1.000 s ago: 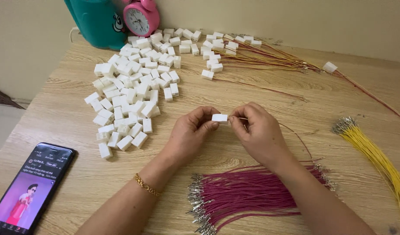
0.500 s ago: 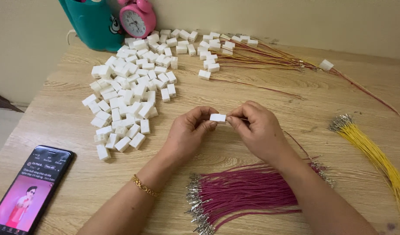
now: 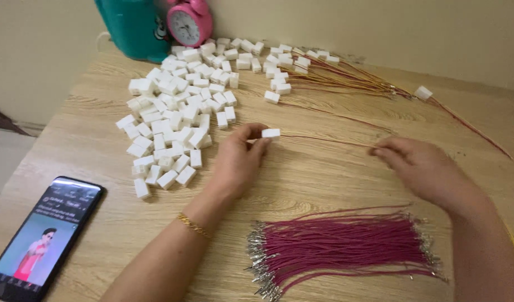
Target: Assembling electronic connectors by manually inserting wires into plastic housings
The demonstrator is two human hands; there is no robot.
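Note:
My left hand (image 3: 238, 160) pinches a small white plastic connector (image 3: 271, 133) at the middle of the wooden table (image 3: 324, 179). Thin red and yellow wires (image 3: 324, 140) run from that connector to the right, and my right hand (image 3: 422, 168) holds their far end between its fingertips. The wires are stretched out straight between the two hands. A gold bracelet sits on my left wrist.
A heap of several white connectors (image 3: 176, 117) lies left of my hands. A bundle of magenta wires (image 3: 346, 246) lies near the front. Finished wired connectors (image 3: 335, 75) fan out at the back. A phone (image 3: 39, 235), a teal container (image 3: 131, 28) and a pink clock (image 3: 188, 22) stand around.
My right hand has slid away to the right along the wires, from beside the connector to their far end. The left hand stays put with the connector.

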